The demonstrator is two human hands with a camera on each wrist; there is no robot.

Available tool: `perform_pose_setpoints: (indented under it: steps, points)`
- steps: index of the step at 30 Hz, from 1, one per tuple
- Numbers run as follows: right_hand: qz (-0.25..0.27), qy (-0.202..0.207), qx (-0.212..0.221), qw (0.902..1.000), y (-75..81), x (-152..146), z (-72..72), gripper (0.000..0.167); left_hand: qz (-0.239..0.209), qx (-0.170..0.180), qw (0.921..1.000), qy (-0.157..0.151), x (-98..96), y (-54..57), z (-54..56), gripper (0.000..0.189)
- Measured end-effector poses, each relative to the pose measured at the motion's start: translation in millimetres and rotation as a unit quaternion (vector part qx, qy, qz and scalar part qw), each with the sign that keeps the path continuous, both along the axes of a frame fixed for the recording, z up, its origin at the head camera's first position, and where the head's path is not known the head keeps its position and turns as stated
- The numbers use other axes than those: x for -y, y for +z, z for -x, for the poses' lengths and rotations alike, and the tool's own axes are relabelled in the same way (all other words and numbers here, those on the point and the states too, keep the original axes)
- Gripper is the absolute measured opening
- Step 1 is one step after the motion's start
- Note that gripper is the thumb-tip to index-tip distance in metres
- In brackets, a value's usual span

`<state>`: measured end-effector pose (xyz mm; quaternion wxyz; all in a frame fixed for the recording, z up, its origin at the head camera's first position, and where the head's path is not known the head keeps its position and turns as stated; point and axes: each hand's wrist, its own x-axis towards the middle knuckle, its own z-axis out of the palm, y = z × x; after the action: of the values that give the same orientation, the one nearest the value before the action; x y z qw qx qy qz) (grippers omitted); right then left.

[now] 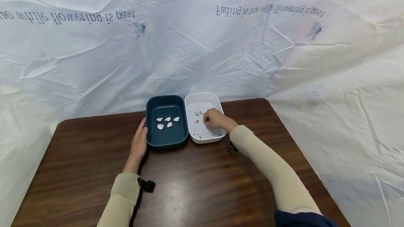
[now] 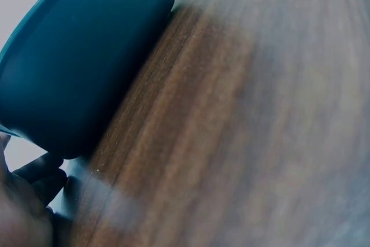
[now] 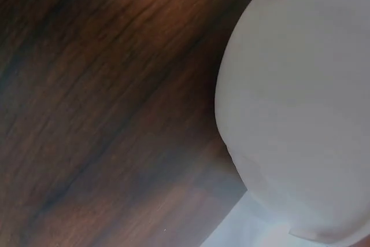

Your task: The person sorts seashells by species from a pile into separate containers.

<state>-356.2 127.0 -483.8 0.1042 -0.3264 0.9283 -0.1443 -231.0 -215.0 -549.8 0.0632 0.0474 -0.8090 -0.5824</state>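
My left hand [image 1: 139,143] lies along the left side of a dark blue tray [image 1: 167,145], its fingers extended against the outer wall. In the left wrist view, the fingers [image 2: 43,177] show at the lower corner of that tray. Inside it lie several small white shell-like pieces [image 1: 160,126] in two rows. My right hand [image 1: 216,119] reaches down into a white tray [image 1: 205,140], with fingers bent toward its bottom. Small greyish pieces [image 1: 197,121] lie beside these fingertips. I cannot tell whether the fingers pinch a piece. In the right wrist view only the white tray's outer wall [image 3: 295,96] shows.
Both trays stand side by side near the far edge of a dark wooden table [image 1: 189,185]. A white printed sheet [image 1: 202,52] hangs behind it. Black straps with small devices [image 1: 147,186] are worn on the wrists.
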Motion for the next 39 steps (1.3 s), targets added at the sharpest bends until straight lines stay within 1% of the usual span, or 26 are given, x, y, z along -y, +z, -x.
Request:
perform_pose_setpoints:
  steps: [4,8,14,19,24,28,31,36,39]
  points:
    - [0.009,-0.009,-0.005,0.9999,-0.5,2.0,0.8,0.015,0.000,-0.003,1.0000,0.001,-0.6,0.5,0.9,0.059]
    - [0.012,-0.020,0.000,0.9997,-0.7,3.1,0.6,0.015,-0.001,-0.001,1.0000,-0.001,-1.0,0.5,1.5,0.059]
    - [0.025,-0.020,0.015,0.9994,-1.8,-1.5,0.5,0.022,-0.002,0.003,1.0000,-0.002,-1.8,-0.6,1.9,0.059]
    - [0.045,-0.022,0.014,0.9987,1.0,-7.5,-2.9,0.026,-0.007,-0.001,1.0000,-0.005,-3.0,-1.2,3.5,0.058]
    - [0.075,-0.011,-0.003,0.9971,4.2,-13.1,-10.9,0.026,-0.007,0.001,1.0000,-0.007,-3.2,-1.2,6.6,0.058]
    - [0.103,0.016,-0.024,0.9943,6.3,-16.4,-22.4,0.031,-0.005,0.005,1.0000,-0.005,-0.5,-1.4,6.2,0.059]
    - [0.117,0.024,-0.032,0.9923,8.4,-19.8,-31.1,0.033,-0.006,0.011,0.9999,-0.009,0.9,-0.3,6.9,0.058]
    - [0.117,0.013,-0.041,0.9922,13.4,-28.0,-38.5,0.040,-0.005,0.012,0.9998,-0.015,-2.5,0.5,11.2,0.056]
    - [0.118,0.009,-0.047,0.9919,13.6,-29.4,-43.6,0.045,-0.005,0.007,0.9999,-0.010,-2.4,-0.9,8.8,0.058]
